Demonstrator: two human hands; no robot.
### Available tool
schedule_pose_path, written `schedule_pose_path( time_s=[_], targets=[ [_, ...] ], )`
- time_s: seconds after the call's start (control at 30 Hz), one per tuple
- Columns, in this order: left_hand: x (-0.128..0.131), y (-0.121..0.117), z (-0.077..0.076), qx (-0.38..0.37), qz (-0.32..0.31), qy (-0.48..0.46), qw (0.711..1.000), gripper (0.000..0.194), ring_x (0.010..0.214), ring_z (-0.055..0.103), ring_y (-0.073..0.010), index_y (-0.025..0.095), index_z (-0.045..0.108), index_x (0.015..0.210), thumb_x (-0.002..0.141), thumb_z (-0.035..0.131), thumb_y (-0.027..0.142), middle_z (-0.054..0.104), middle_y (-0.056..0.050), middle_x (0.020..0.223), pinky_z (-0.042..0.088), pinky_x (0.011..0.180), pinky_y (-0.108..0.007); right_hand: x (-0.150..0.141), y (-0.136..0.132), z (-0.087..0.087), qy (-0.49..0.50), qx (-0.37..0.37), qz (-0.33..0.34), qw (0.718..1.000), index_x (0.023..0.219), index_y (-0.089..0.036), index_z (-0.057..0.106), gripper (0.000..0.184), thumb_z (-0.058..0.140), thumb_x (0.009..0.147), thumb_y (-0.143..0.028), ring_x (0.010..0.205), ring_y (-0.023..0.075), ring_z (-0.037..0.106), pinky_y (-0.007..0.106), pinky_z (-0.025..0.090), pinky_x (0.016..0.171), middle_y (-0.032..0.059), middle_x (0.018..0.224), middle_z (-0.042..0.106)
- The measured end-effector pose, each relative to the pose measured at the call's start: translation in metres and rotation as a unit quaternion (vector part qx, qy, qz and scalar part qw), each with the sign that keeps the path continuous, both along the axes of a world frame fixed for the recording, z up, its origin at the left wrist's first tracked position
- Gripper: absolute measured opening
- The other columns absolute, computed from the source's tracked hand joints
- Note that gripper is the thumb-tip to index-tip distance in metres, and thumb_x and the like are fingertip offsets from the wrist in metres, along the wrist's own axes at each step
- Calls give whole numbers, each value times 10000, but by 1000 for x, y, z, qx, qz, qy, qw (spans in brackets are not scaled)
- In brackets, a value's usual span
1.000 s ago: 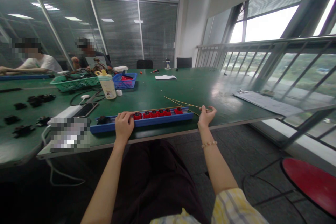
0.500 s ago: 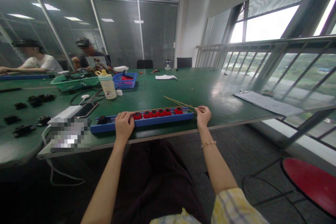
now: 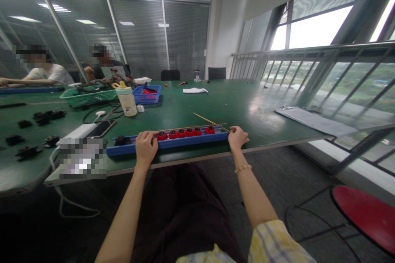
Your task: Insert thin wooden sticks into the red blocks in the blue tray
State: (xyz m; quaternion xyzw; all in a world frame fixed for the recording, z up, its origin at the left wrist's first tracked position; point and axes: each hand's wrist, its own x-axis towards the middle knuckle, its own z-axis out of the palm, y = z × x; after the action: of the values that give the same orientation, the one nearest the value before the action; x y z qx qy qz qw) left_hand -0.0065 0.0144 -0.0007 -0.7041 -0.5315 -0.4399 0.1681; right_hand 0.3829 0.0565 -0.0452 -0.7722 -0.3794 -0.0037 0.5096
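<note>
A long blue tray point(image 3: 173, 143) lies along the near edge of the green table point(image 3: 234, 104), holding several red parts point(image 3: 184, 132) and a black part point(image 3: 120, 141) at its left end. My left hand point(image 3: 146, 146) rests on the tray's middle, fingers curled over its rim beside the red parts. At the tray's right end my right hand point(image 3: 237, 137) is closed in a pinch on thin wooden sticks point(image 3: 210, 122) that run back and left across the table.
A cream bottle point(image 3: 127, 99), a blue basket point(image 3: 147, 94), a green basket point(image 3: 88, 97), a phone point(image 3: 101, 128), cables and black parts point(image 3: 46, 116) lie to the left. Two people sit at the far left. Papers point(image 3: 311, 120) lie to the right; a red stool point(image 3: 367, 215) stands below.
My right hand has drawn left with the sticks, from beyond the tray's right end up to it, and its fingers have closed. My left hand has stayed put.
</note>
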Motion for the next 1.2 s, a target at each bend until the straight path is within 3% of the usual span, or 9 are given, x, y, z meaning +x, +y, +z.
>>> schedule_pose_path(
  time_s=[0.3, 0.5, 0.67, 0.83, 1.0, 1.2],
  targets=[
    [-1, 1, -1, -4, 3, 1, 1000, 276, 967, 578, -263, 205, 692, 975, 859, 443, 172, 682, -71, 971, 441, 897, -408, -1, 0, 2, -41, -79, 14, 996, 886, -240, 771, 358, 479, 771, -69, 1005, 294, 542, 464, 275, 909, 108, 960, 721],
    [0, 0, 0, 1, 1, -3, 1000, 265, 965, 575, -258, 209, 689, 969, 867, 448, 169, 671, -73, 979, 443, 906, -407, -2, -1, 5, -30, -82, 20, 996, 899, -244, 760, 368, 462, 774, -66, 1017, 273, 546, 448, 265, 917, 83, 981, 721],
    [1, -2, 1, 22, 6, -15, 1000, 266, 982, 564, -254, 208, 689, 962, 862, 448, 154, 641, -80, 985, 446, 936, -406, -4, -3, 7, -4, -24, 28, 999, 960, -235, 729, 417, 394, 783, -60, 1020, 243, 552, 433, 267, 928, 56, 969, 721],
    [0, -1, 0, 37, 28, -34, 998, 279, 1035, 555, -263, 198, 681, 1004, 873, 438, 160, 620, -95, 1022, 440, 968, -412, -1, -3, 9, -23, 75, 28, 997, 1013, -197, 713, 394, 365, 837, -141, 1094, 259, 546, 407, 333, 943, 103, 1062, 713],
    [1, -1, 0, 39, 29, -46, 998, 285, 1043, 550, -269, 193, 675, 1024, 873, 435, 168, 630, -103, 1051, 435, 985, -438, 3, 0, 9, -53, 168, 121, 977, 1025, -170, 711, 371, 376, 897, -265, 1074, 250, 583, 384, 384, 990, 127, 1078, 718],
    [1, -1, 0, 32, 31, -42, 998, 265, 1038, 552, -270, 198, 686, 989, 869, 450, 179, 633, -94, 1060, 443, 970, -431, 2, 2, 10, -15, 168, 227, 959, 1014, -187, 731, 414, 416, 931, -441, 1053, 247, 609, 365, 448, 900, 111, 1087, 732]
  ],
)
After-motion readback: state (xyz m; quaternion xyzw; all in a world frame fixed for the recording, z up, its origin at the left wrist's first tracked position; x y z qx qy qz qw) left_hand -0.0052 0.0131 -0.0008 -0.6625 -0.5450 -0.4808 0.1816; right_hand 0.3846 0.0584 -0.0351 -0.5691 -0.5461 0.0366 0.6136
